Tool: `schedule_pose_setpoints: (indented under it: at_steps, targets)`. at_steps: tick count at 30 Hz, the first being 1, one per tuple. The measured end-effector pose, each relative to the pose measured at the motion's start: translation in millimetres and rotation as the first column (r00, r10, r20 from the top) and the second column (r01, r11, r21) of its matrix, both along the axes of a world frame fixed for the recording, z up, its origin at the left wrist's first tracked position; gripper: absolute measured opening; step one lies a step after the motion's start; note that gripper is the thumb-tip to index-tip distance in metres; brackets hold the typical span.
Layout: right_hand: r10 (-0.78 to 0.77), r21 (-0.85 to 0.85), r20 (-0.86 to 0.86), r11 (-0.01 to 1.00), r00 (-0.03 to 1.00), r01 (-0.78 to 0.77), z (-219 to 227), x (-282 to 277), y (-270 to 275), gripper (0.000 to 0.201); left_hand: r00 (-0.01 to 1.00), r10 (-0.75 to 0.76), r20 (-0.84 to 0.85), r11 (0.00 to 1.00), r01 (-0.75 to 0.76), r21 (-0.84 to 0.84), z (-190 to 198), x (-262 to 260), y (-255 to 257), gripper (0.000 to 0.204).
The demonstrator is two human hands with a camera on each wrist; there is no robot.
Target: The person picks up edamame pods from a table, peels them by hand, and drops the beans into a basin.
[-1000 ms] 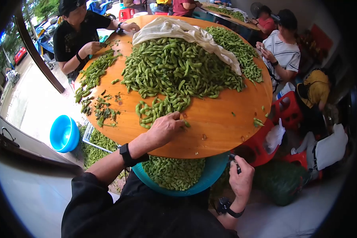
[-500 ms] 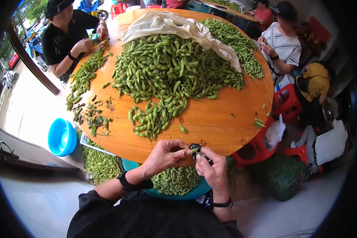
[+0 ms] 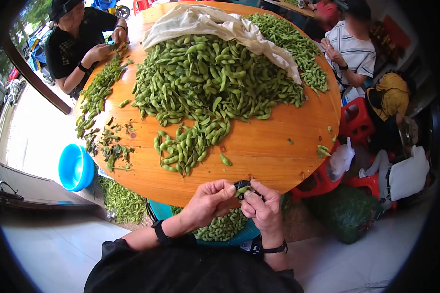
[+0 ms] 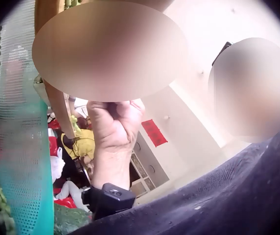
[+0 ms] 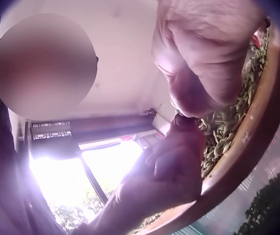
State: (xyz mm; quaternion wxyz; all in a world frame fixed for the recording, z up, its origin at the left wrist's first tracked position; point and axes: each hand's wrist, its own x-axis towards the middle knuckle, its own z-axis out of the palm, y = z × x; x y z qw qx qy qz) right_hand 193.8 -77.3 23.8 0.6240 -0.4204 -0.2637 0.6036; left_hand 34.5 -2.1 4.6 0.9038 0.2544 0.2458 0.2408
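In the head view both hands meet over the table's near edge. My left hand pinches a green edamame pod between thumb and fingers. My right hand holds a small black tool against that pod; its exact kind is hard to make out. Below the hands, a teal basket of edamame pods is partly hidden by them. A large heap of pods covers the middle of the table, with a smaller cluster and one loose pod nearer me.
The round wooden table carries a white cloth over the heap and leaf scraps at left. A blue basin and more pods lie on the floor. Other people sit around; red stools stand at right.
My left hand came back from the pod cluster to the near edge, bringing a pod. My right hand rose with the black tool to meet it. The pod and tool now overlap more closely.
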Motion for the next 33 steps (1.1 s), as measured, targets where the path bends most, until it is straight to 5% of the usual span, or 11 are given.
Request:
schedule_pose_setpoints:
  at_steps: [2,4,8,10,13,15,18,20,25,30,33]
  targets:
    - [-0.007,-0.027,0.106,1.0,0.994,0.01,4.5,-2.3,-1.4,0.018,0.968,0.115,-0.224,0.97,-0.061,0.236,9.8,2.3,-2.4,0.013]
    - [-0.099,-0.003,0.407,0.994,0.908,0.11,9.6,-10.9,-4.0,0.017,0.795,0.546,-0.265,0.433,0.003,0.901,13.7,4.0,-1.6,0.01]
    - [-0.152,0.018,0.551,0.985,0.821,0.171,7.9,-17.6,-4.6,0.015,0.776,0.607,-0.171,0.1,0.139,0.985,5.9,8.2,-6.7,0.014]
    - [-0.308,0.271,0.829,0.951,0.467,0.146,6.0,-18.6,-1.0,0.015,0.81,0.554,-0.192,0.159,0.123,0.98,12.8,6.2,-5.9,0.014]
    - [-0.305,0.267,0.855,0.952,0.419,0.149,8.5,-22.6,-2.4,0.019,0.858,0.283,-0.429,0.573,0.207,0.793,19.6,3.7,-0.9,0.014]
    - [-0.322,0.29,0.866,0.947,0.383,0.14,2.9,-22.5,-4.0,0.019,0.864,0.282,-0.417,0.518,0.229,0.824,22.2,2.0,2.9,0.015]
    - [-0.181,0.112,0.731,0.983,0.658,0.146,-4.9,-12.8,-8.8,0.018,0.863,0.335,-0.379,0.317,0.275,0.907,19.7,-2.6,7.9,0.018]
    - [-0.063,-0.084,0.169,0.993,0.984,0.078,-0.3,-7.2,-10.4,0.017,0.891,0.056,-0.45,0.585,0.336,0.738,27.2,-6.5,16.3,0.023]
    - [-0.049,-0.075,0.1,0.996,0.994,0.057,-2.7,-3.9,-9.0,0.017,0.94,-0.221,-0.261,0.879,0.308,0.365,14.5,-10.7,21.8,0.027]
    - [-0.233,0.162,0.779,0.972,0.582,0.173,-10.1,-9.1,-7.4,0.014,0.946,-0.074,-0.314,0.876,0.212,0.433,11.0,-3.9,9.2,0.023]
    - [-0.323,0.285,0.843,0.946,0.429,0.153,-0.7,-13.7,-3.9,0.016,0.921,-0.045,-0.386,0.827,0.251,0.503,15.1,-2.8,6.8,0.015]
